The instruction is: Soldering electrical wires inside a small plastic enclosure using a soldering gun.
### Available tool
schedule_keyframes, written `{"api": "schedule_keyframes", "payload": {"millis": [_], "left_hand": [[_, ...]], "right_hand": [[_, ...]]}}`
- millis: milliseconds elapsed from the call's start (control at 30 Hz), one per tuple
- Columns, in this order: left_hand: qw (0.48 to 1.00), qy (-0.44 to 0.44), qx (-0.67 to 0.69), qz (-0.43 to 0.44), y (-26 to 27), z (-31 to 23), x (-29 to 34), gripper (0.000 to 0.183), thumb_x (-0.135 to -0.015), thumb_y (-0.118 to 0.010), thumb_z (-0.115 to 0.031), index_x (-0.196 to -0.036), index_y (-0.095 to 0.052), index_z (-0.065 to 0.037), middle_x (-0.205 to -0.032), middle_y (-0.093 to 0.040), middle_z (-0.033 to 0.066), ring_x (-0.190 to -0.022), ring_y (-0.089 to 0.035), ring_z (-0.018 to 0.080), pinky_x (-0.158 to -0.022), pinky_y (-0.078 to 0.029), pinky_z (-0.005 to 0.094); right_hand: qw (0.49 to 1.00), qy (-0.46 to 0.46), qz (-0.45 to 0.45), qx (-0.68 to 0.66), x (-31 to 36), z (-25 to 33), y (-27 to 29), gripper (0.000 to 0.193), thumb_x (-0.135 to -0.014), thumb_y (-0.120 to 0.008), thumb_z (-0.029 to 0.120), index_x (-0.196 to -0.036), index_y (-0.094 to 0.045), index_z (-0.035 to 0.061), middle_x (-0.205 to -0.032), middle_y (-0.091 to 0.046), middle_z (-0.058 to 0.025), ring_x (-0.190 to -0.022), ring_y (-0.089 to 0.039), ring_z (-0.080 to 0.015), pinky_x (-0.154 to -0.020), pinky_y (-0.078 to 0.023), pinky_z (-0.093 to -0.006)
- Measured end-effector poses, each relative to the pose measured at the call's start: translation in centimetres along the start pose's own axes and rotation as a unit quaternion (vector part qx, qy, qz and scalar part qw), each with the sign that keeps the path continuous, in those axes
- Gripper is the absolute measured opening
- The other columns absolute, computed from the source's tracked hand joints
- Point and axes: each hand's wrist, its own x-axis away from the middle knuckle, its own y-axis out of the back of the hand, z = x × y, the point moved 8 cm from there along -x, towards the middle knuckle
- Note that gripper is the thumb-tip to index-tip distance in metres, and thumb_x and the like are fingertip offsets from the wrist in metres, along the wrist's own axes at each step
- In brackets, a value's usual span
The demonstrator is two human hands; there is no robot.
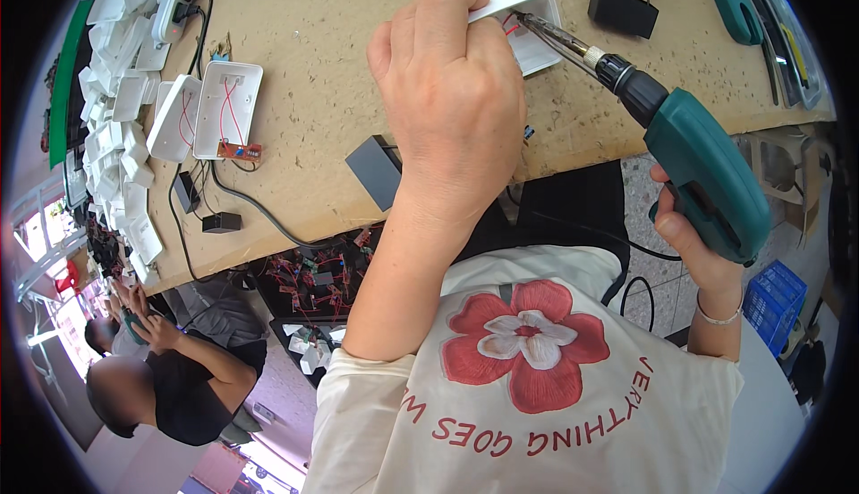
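My left hand is closed on a white plastic casing, holding it tilted just above the table, its open side to the right. A short red wire shows inside it. My right hand is wrapped round the handle of a green soldering gun. The gun's long metal barrel points up and left, its tip inside the casing. What the tip touches is too small to make out. My left fingertips are partly hidden behind the hand. Below them lies a dark grey box, partly covered by my wrist.
Open white casings with red wires lie at the left, beside black cables and a power strip. White casings are heaped farther left. Black boxes and a green tool lie at the back right. A co-worker sits lower left.
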Motion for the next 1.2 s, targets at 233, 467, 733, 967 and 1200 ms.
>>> {"api": "schedule_keyframes", "payload": {"millis": [233,467,733,967,1200], "left_hand": [[1.0,0.002,0.004,0.001,0.1,0.0,0.0,0.004,-0.063,-0.056,0.0,-0.064,-0.052,0.0,-0.094,-0.054,0.0094,-0.084,-0.051,0.024,-0.076,-0.035,0.036],[1.0,0.0,0.001,0.001,0.0,0.0,0.0,0.004,-0.063,-0.056,0.0,-0.064,-0.052,0.0,-0.095,-0.054,0.0095,-0.085,-0.051,0.0241,-0.076,-0.035,0.0359],[1.0,0.008,0.002,0.0,-0.1,0.2,-0.1,0.005,-0.064,-0.057,-0.001,-0.063,-0.053,-0.001,-0.095,-0.055,0.0088,-0.084,-0.051,0.0236,-0.076,-0.035,0.0362],[1.0,0.015,0.001,0.006,0.0,0.1,0.0,0.006,-0.066,-0.059,-0.001,-0.063,-0.053,-0.001,-0.095,-0.055,0.0084,-0.085,-0.051,0.0237,-0.076,-0.035,0.0364],[1.0,0.018,-0.001,0.015,0.0,0.1,-0.1,0.005,-0.065,-0.059,-0.002,-0.064,-0.054,-0.001,-0.095,-0.054,0.0082,-0.086,-0.051,0.0235,-0.077,-0.035,0.0363]], "right_hand": [[1.0,0.0,-0.003,-0.002,-0.4,0.6,0.0,0.045,-0.074,-0.069,0.005,-0.115,-0.052,-0.0021,-0.097,-0.06,-0.0106,-0.072,-0.054,-0.0091,-0.063,-0.045,-0.0204],[0.999,-0.041,-0.018,0.01,-0.1,0.2,0.2,0.041,-0.074,-0.071,0.008,-0.109,-0.054,-0.0021,-0.092,-0.059,-0.0076,-0.069,-0.052,-0.0094,-0.06,-0.043,-0.0216],[0.996,-0.051,0.008,0.071,0.4,-0.5,0.7,0.043,-0.073,-0.071,0.008,-0.111,-0.053,-0.0018,-0.092,-0.059,-0.0079,-0.07,-0.053,-0.0096,-0.062,-0.044,-0.0218],[0.997,-0.008,-0.071,-0.004,-0.5,1.0,0.3,0.039,-0.067,-0.076,0.003,-0.102,-0.061,-0.0035,-0.085,-0.061,-0.0086,-0.065,-0.056,-0.0121,-0.057,-0.044,-0.0237],[0.998,-0.022,-0.063,0.007,-0.2,0.7,0.6,0.038,-0.067,-0.076,0.003,-0.1,-0.061,-0.0042,-0.078,-0.059,-0.0073,-0.064,-0.056,-0.0126,-0.055,-0.043,-0.0237]]}}
